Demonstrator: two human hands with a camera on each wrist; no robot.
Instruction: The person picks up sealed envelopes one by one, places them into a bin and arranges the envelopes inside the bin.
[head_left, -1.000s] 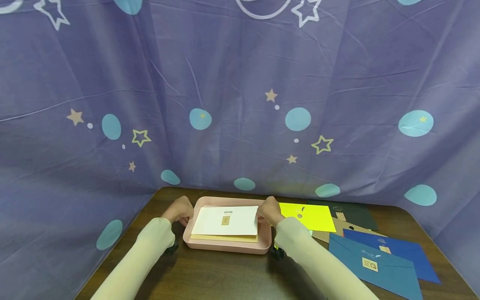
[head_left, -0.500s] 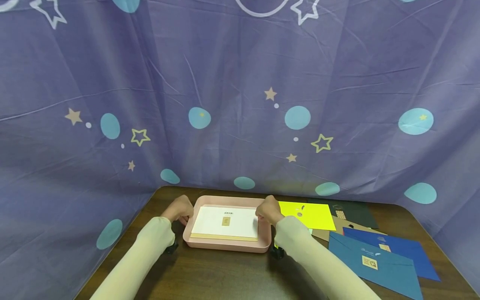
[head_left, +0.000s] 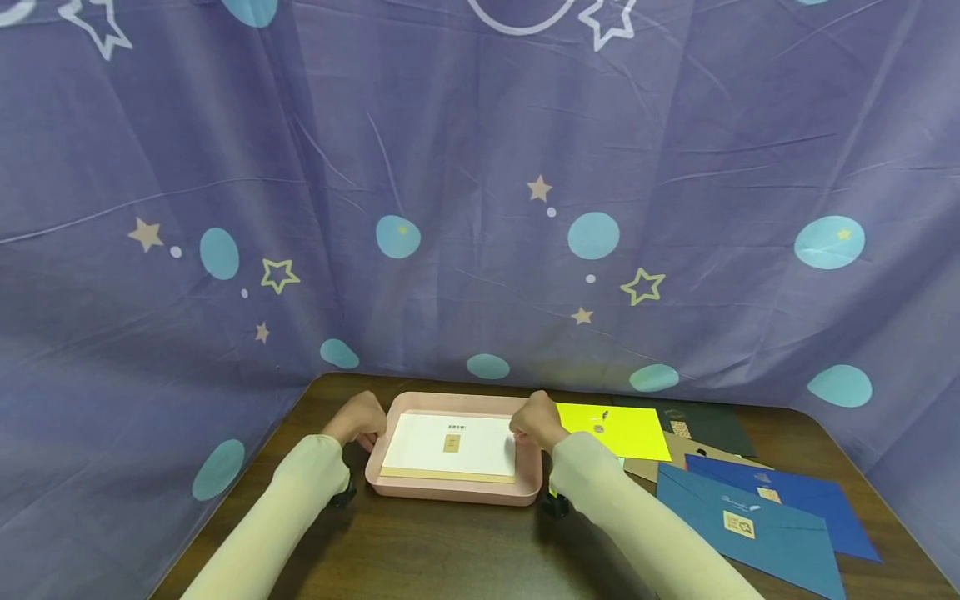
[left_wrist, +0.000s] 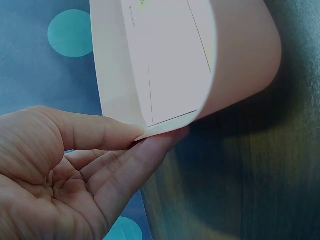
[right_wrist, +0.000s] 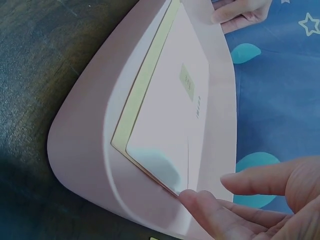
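Observation:
A pink tray [head_left: 450, 490] lies near the table's back edge. In it a white envelope [head_left: 420, 450] with a small tan label rests on a pale yellow envelope [head_left: 450, 476], whose front strip shows. My left hand [head_left: 360, 419] pinches the tray's left rim; in the left wrist view, thumb [left_wrist: 117, 134] above and fingers below. My right hand [head_left: 538, 421] is over the tray's right end. In the right wrist view its thumb [right_wrist: 250, 181] stands apart from the index finger [right_wrist: 205, 205], whose tip touches the white envelope's corner; the other fingers are partly hidden.
Right of the tray lie a bright yellow envelope [head_left: 622, 437], a dark green one [head_left: 716, 425], a brown one [head_left: 678, 450], a blue one [head_left: 813, 504] and a teal one [head_left: 780, 546], overlapping. A patterned purple curtain [head_left: 480, 317] hangs behind the wooden table [head_left: 457, 550].
The white envelope has settled slightly lower and covers more of the pale yellow one. The right hand's fingertips have shifted slightly left. The left hand has stayed on the rim.

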